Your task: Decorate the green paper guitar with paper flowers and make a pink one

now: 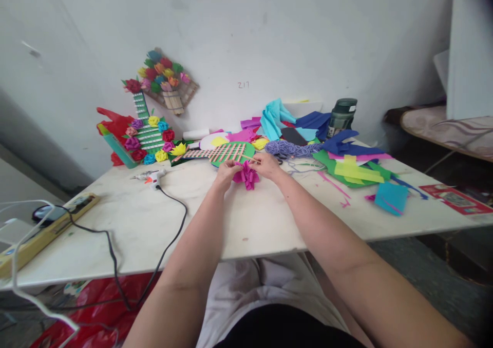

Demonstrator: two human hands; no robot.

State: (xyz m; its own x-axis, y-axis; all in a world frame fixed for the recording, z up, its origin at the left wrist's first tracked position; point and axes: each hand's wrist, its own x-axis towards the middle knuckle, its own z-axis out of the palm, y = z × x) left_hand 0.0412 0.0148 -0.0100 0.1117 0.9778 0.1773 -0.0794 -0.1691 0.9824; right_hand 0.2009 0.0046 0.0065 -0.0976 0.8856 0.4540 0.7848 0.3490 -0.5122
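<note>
- The magenta crumpled paper is being held above the near side of the green, guitar-shaped piece, at the meeting point of both hands; it is being taken as the clock's centre, with 12 o'clock pointing away from the person.
- By the left hand, at 9 o'clock, the paper's upper edge is being pinched between closed fingertips.
- By the right hand, at 2 o'clock, a thin tan stick is being gripped in bent fingers, its free end being pointed toward 11 o'clock; whether the paper is also being touched by these fingers cannot be told.
- The guitar-shaped piece is being crossed by slim pinkish sticks, its neck being aimed toward 10 o'clock; whether it is being touched by the tan stick cannot be told.
- At 9 o'clock, well apart, a white glue gun is being supported by the table.
- At 10 o'clock, a green stand is being edged by coloured paper flowers.
- At 1 o'clock, light-blue paper is being piled among other sheets.
- At 2 o'clock, purple yarn is being heaped in loose loops, with a dark bottle being seen beyond it.
- At 3 o'clock, a green sheet is being partly covered by yellow strips.
</note>
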